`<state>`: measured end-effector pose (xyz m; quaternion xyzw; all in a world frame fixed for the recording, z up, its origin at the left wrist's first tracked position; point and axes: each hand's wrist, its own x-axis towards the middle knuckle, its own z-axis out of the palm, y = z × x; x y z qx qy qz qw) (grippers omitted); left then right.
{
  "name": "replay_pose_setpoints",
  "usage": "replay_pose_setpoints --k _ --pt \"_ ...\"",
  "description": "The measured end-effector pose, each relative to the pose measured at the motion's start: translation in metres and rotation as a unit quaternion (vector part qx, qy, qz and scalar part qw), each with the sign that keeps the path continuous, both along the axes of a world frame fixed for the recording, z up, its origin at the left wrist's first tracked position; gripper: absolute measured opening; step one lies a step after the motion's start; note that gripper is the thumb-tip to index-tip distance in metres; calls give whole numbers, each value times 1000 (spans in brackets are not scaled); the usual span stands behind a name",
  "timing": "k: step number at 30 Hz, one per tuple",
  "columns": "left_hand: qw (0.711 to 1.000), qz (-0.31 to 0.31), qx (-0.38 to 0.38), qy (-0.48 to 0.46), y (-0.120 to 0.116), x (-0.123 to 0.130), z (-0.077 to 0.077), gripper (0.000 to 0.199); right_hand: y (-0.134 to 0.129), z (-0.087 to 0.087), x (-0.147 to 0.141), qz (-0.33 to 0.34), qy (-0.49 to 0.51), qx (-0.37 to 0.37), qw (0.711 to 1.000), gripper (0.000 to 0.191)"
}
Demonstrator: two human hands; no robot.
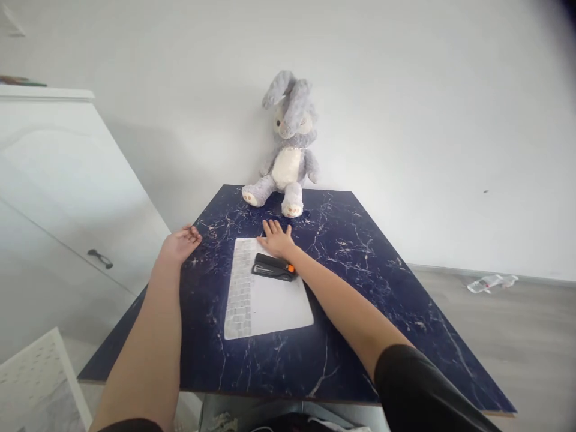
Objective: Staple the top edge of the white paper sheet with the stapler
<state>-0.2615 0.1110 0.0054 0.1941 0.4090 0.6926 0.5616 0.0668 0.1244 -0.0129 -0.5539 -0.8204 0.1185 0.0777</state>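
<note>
My right hand (278,240) lies flat at the top edge of a white sheet of paper (279,309), its fingers spread and nothing held. The sheet carries a grey brick-like pattern down its left side. On it, just below that hand, rests a black stapler (272,267) with an orange part at its right end, close to my right wrist. My left hand (181,245) is at the left edge of the dark blue marbled table (360,288), its fingers loosely bent and holding nothing that I can see.
A grey plush rabbit (288,165) sits at the table's far edge against the white wall. To the left stands a white cabinet (54,180) with a dark handle, and a white basket (58,360) is at lower left. A clear plastic bottle (490,283) lies on the floor at right.
</note>
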Motion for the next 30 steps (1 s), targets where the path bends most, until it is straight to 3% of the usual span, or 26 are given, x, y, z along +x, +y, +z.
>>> replay_pose_setpoints --k 2,5,8,11,14,16,21,30 --pt "999 13 -15 -47 1 -19 -1 26 11 2 -33 27 10 -4 1000 80" --pt "996 43 -19 -77 4 -28 -3 24 19 4 -68 71 26 7 997 76" --pt "997 45 -26 -52 4 -21 -2 21 20 5 -82 132 48 66 988 72" --pt "998 58 -32 -22 4 -13 1 20 18 3 -78 209 42 112 971 63" --pt "997 68 -25 -18 6 -8 2 20 12 -1 -66 318 0 51 947 53" --pt "997 76 -21 -13 7 -6 2 20 4 -4 -56 344 -18 28 938 58" --pt "996 90 -21 6 9 -3 2 21 -26 -4 -15 315 -21 58 947 60" --pt "988 95 -3 124 11 9 4 14 -64 3 102 253 -5 46 966 58"
